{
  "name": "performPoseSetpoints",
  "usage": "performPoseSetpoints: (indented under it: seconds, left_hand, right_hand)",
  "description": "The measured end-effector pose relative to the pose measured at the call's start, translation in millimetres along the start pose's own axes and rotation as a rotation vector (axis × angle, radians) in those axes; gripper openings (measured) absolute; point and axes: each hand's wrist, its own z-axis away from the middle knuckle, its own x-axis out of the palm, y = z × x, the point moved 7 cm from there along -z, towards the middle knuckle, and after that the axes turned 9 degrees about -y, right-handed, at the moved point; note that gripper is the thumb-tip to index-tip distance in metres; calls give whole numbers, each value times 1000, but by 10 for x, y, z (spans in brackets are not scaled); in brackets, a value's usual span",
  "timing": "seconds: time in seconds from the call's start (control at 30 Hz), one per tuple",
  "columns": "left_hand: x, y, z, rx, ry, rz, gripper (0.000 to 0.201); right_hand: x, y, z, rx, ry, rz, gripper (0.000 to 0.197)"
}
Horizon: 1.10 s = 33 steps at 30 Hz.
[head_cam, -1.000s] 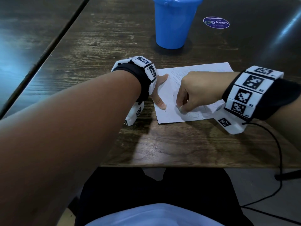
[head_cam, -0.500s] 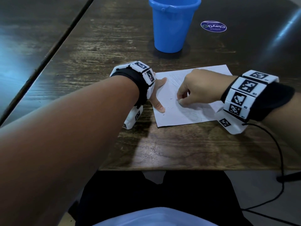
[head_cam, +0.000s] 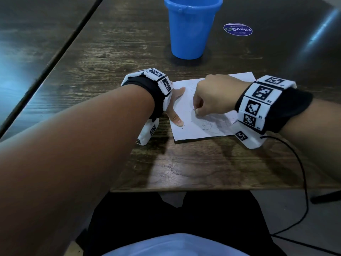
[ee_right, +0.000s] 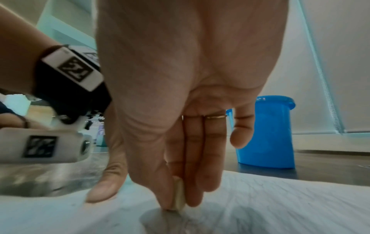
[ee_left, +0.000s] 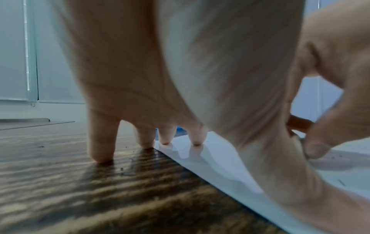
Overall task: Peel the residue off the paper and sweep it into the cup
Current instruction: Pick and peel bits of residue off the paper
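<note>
the paper is pinned flat on the tabletop by the spread, straight fingers of the left hand, so it cannot slide. a small pale eraser is pinched by the right hand and pressed against the scribbled residue. the cup stands well apart beyond the sheet.
</note>
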Motion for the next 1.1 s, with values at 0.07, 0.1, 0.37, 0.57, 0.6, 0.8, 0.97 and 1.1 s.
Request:
performPoseSetpoints:
  seconds: [0.07, 0.1, 0.37, 0.57, 0.6, 0.8, 0.97, 1.1]
  left_hand:
    - [13, -8, 1, 2, 1, 13, 143]
    - [21, -15, -3, 3, 0, 23, 143]
    - [41, -25, -29, 13, -29, 78, 150]
    - [30, -29, -18, 20, 15, 52, 149]
    - [35, -30, -20, 20, 22, 51, 147]
    - [50, -24, -2, 20, -4, 115, 146]
    - [38, -13, 74, 28, 19, 63, 150]
    - [24, -7, 107, 27, 8, 84, 146]
  right_hand:
    - [28, -59, 18, -42, -4, 38, 18]
    - [59, -86, 45, -75, -32, 38, 20]
    - [88, -50, 82, -63, -76, -5, 12]
    - [-56, -17, -87, 15, 1, 1, 11]
    - [-36, -53, -69, -9, -9, 20, 11]
    - [167, -271, 178, -140, -114, 83, 9]
    - [-32, 118, 234, -97, 62, -209, 9]
    - [81, 581, 241, 94, 139, -268, 9]
